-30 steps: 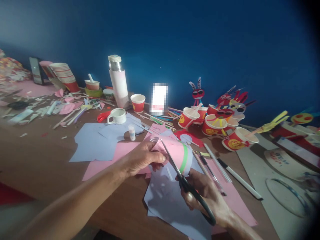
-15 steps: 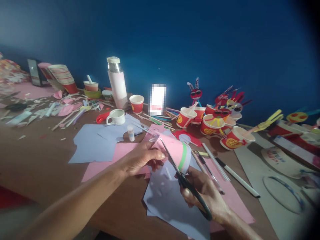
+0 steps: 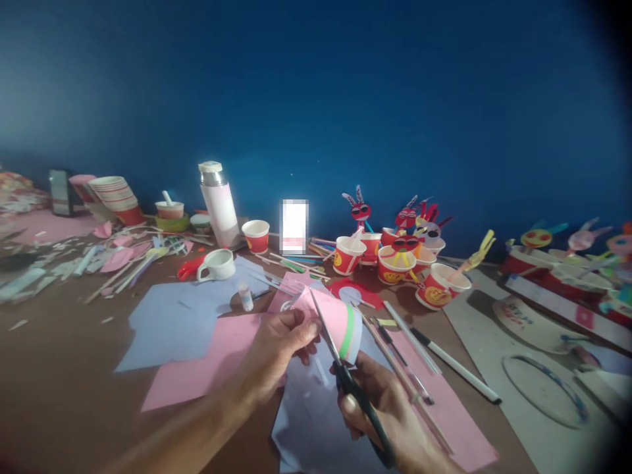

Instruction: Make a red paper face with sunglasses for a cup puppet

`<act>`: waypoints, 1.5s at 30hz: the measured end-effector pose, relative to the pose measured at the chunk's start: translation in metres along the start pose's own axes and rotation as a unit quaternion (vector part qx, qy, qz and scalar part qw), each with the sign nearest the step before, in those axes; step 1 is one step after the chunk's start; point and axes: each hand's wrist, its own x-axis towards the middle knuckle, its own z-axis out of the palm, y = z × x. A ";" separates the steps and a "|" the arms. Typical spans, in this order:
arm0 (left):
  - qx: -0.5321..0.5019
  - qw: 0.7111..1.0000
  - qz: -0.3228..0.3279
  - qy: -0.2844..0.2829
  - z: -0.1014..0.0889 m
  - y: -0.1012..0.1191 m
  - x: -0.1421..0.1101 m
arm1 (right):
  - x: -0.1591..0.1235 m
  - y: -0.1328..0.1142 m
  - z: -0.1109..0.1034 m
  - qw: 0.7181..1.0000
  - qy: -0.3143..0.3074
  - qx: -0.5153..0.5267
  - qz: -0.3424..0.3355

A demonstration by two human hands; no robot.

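My left hand (image 3: 287, 337) pinches the narrow end of a pink paper-covered cup (image 3: 336, 320), which lies tilted on its side in the air. A green band and a pale blue edge ring its wide end. Black-handled scissors (image 3: 353, 388) are in my right hand (image 3: 380, 395), whose fingers also reach up by the cup's wide end. The blades lie across the cup's near side, pointing away from me; whether they bite into the paper I cannot tell. Beneath my hands are blue paper (image 3: 316, 421) and pink paper (image 3: 207, 349).
A glue bottle (image 3: 245, 296), a white mug (image 3: 217, 264) and a flask (image 3: 218, 207) stand beyond my left hand. Decorated paper cups (image 3: 397, 263) line the back right. A marker (image 3: 457, 365) lies at right. Paper scraps (image 3: 123, 257) cover the far left.
The view has tilted up and shifted slightly right, so objects sit lower and further left. Both hands keep their hold on the cup and scissors; the blades stay across the cup.
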 end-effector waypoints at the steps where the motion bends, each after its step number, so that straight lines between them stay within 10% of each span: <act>1: 0.001 1.000 0.000 0.000 0.000 0.000 0.000 | 0.000 0.001 0.000 1.000 -0.004 -0.002 0.002; 18: 0.024 1.000 0.015 -0.003 -0.014 0.011 0.001 | 0.000 0.000 -0.004 0.998 -0.038 -0.047 0.010; 33: 0.195 0.976 0.060 0.075 -0.031 0.032 0.007 | -0.011 -0.030 -0.045 0.962 -0.217 -0.104 0.132; 45: 0.209 0.978 0.004 -0.009 -0.032 0.030 0.007 | 0.000 -0.032 -0.061 0.968 -0.239 -0.027 0.073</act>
